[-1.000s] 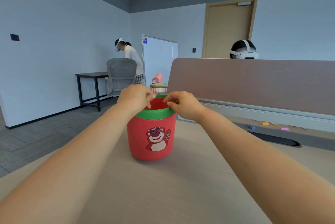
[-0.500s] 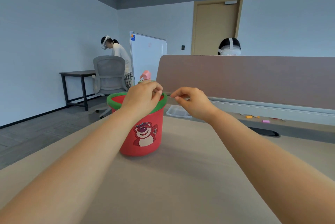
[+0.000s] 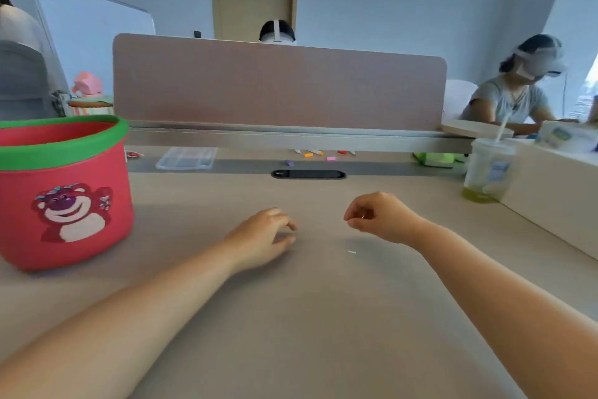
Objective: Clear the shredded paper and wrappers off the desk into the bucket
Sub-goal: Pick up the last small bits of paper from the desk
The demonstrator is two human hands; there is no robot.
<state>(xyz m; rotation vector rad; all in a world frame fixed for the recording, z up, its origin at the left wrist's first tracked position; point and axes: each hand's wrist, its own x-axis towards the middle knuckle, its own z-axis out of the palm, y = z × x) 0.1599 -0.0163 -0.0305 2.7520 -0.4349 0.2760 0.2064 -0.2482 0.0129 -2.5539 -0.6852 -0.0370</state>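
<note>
The red bucket [image 3: 64, 195], with a green rim and a bear picture, stands on the desk at the far left. My left hand [image 3: 263, 233] rests near the desk's middle, fingertips down on the surface, with nothing visible in it. My right hand [image 3: 380, 217] hovers just to its right, fingers curled and pinching a tiny white paper shred [image 3: 363, 217]. Another small white shred [image 3: 352, 251] lies on the desk below my right hand. A red wrapper [image 3: 134, 154] lies behind the bucket near the partition.
At the back stand a clear plastic tray [image 3: 186, 157], small coloured pieces [image 3: 309, 154] and a cable slot [image 3: 307, 174] under the brown partition [image 3: 278, 85]. A lidded drink cup [image 3: 488, 169] with a straw and a white box [image 3: 550, 201] are at the right. People sit beyond.
Both hands have come away from the bucket's rim and dropped to the desk's middle. My view swung right and down, so the bucket now sits at the left edge.
</note>
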